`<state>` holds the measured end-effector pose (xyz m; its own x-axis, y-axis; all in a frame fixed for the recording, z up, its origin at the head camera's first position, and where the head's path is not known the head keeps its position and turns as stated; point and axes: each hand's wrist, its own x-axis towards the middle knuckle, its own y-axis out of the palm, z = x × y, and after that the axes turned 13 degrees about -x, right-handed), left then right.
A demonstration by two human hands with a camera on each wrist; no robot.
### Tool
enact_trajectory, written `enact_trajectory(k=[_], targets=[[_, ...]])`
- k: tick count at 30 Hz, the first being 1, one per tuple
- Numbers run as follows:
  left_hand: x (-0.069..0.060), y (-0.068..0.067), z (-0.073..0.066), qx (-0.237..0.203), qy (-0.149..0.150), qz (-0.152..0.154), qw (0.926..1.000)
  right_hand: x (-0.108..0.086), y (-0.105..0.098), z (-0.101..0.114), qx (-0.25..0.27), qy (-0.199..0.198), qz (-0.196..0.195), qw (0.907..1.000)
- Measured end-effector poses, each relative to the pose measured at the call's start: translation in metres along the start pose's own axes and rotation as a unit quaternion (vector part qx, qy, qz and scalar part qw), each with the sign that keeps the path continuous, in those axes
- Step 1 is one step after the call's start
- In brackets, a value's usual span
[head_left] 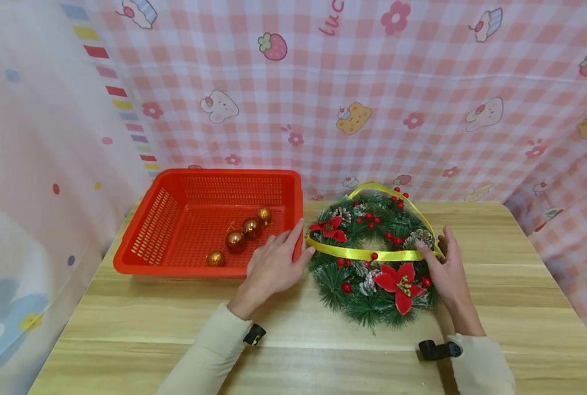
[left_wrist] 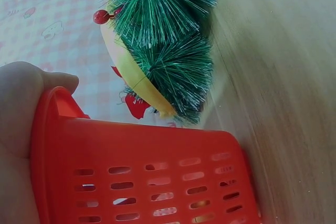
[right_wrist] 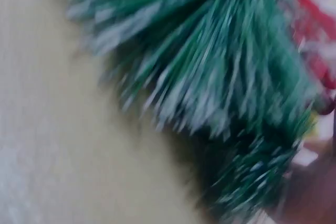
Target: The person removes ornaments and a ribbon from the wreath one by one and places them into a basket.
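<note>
A green Christmas wreath with red flowers, berries and pinecones lies on the table, a yellow ribbon looped around it. My right hand holds the wreath's right side, thumb over the ribbon's end and fingers at the outer edge. Blurred green needles fill much of the right wrist view. Left of the wreath is a red plastic basket. My left hand grips its right rim, fingers on the inside and thumb outside near the ribbon. Fingers behind the rim are hidden in the left wrist view.
Several gold ornament balls lie in the basket's right half. The wooden table reaches back to a pink checked curtain. At the left hangs a white patterned curtain.
</note>
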<state>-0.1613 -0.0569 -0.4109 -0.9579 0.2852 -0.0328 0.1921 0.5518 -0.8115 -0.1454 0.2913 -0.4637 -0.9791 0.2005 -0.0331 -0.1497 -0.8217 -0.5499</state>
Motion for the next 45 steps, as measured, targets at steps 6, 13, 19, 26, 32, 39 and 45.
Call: enact_trajectory(k=[6,13,19,26,32,39,45], targets=[[0.002,0.002,0.0,0.003,-0.004,0.002,1.0,0.003,-0.001,-0.014,0.037,0.004,0.044,0.9983],[0.001,0.002,-0.001,0.004,-0.005,-0.004,1.0,0.005,-0.002,-0.023,0.027,-0.021,0.086,0.9957],[0.002,0.001,-0.003,-0.003,0.001,-0.009,1.0,0.007,-0.003,-0.024,0.025,-0.051,0.1,0.9934],[0.005,0.007,-0.019,-0.059,0.121,-0.11,0.9848,0.007,-0.002,-0.026,0.02,-0.059,0.106,0.9924],[0.012,0.025,-0.048,-0.111,0.231,-0.141,0.9563,0.008,0.0,-0.026,0.024,-0.069,0.099,0.9924],[0.025,0.045,-0.067,-0.141,0.15,0.014,0.9785,0.008,0.0,-0.025,0.023,-0.069,0.098,0.9926],[0.038,0.056,-0.071,-0.145,0.114,0.073,0.98,0.008,0.0,-0.025,0.019,-0.064,0.095,0.9932]])
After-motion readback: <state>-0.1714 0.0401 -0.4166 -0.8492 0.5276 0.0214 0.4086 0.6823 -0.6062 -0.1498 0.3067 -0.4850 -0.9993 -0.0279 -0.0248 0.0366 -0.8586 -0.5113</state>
